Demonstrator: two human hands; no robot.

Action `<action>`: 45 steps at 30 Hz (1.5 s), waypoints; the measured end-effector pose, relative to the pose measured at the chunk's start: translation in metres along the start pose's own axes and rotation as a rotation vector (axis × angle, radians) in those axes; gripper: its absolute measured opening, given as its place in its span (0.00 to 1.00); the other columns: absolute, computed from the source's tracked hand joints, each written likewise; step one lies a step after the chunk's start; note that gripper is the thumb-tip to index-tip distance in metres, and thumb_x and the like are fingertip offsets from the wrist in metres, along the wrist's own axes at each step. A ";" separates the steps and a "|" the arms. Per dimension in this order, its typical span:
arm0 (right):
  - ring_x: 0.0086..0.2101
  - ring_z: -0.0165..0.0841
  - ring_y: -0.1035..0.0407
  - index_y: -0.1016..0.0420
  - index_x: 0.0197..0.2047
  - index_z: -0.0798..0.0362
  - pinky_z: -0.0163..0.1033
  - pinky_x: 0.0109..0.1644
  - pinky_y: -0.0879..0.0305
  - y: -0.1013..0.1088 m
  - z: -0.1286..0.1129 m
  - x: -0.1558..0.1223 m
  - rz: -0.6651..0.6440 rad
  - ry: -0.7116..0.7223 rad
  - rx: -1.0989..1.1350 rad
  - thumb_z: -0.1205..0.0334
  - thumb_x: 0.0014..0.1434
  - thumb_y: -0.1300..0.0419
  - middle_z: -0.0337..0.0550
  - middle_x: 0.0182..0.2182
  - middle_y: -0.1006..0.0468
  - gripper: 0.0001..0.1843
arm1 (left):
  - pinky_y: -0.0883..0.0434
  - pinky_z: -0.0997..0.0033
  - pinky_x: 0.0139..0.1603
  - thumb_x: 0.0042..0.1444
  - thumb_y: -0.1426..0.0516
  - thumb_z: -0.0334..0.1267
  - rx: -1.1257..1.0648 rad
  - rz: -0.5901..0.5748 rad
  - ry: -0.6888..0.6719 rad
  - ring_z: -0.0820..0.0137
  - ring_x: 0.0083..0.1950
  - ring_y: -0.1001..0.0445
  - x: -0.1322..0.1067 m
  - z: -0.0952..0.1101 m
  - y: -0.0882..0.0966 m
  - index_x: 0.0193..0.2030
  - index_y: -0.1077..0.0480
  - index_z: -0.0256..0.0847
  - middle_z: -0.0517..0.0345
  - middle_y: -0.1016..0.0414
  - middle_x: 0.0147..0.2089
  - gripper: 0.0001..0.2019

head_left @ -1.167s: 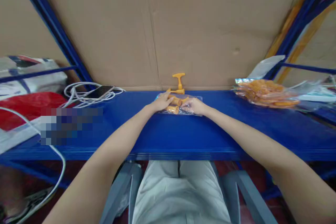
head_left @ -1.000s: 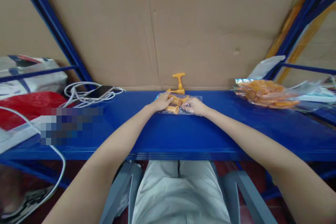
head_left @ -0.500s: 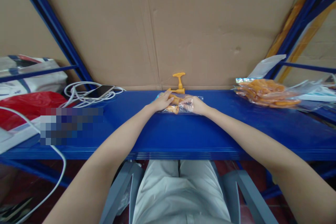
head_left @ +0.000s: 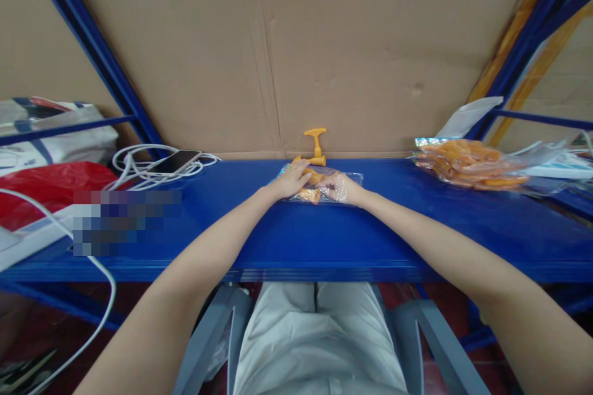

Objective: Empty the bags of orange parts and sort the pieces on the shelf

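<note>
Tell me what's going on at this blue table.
A seated person is handling a clear plastic bag with orange pieces in it. The left grip lies over the bag; the right grip seems to be inside, under the film. Just behind stands a T-shaped orange piece; bagged orange parts lie off to the right.

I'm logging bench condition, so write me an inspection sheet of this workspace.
Surface: blue tabletop, things at both ends.
Job's things: clear bag with orange pieces; upright orange T-handled piece behind it.
Clutter: phone and red bag at left; bagged orange parts at right.
Hands: left hand over the clear bag, fingers extended; right hand at its right end, fingers partly obscured.
Cables: white coils around the phone; white cable dropping past the front edge.
Surroundings: cardboard behind, blue frame posts both sides, grey armrests below.
</note>
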State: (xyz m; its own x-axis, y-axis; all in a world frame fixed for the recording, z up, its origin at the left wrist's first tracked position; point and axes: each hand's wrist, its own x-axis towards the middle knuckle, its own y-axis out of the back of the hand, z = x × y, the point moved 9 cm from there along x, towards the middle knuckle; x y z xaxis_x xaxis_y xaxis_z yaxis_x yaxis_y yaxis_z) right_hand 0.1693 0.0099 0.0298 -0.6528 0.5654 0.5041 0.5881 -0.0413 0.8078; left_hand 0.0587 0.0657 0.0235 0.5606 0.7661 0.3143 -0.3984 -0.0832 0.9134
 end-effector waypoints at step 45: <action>0.30 0.33 0.33 0.31 0.29 0.52 0.38 0.40 0.36 -0.005 0.003 0.003 0.054 -0.012 -0.007 0.65 0.60 0.40 0.39 0.26 0.27 0.08 | 0.34 0.50 0.68 0.66 0.49 0.39 -0.012 0.022 -0.138 0.58 0.65 0.29 -0.006 0.035 0.011 0.38 0.27 0.40 0.47 0.25 0.63 0.11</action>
State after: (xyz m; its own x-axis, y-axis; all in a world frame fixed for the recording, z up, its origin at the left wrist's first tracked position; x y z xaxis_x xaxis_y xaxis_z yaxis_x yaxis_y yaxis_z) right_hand 0.1654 0.0147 0.0263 -0.6144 0.5719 0.5436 0.6189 -0.0782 0.7816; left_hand 0.0763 0.0379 0.0409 0.6457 0.6693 0.3677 -0.4202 -0.0907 0.9029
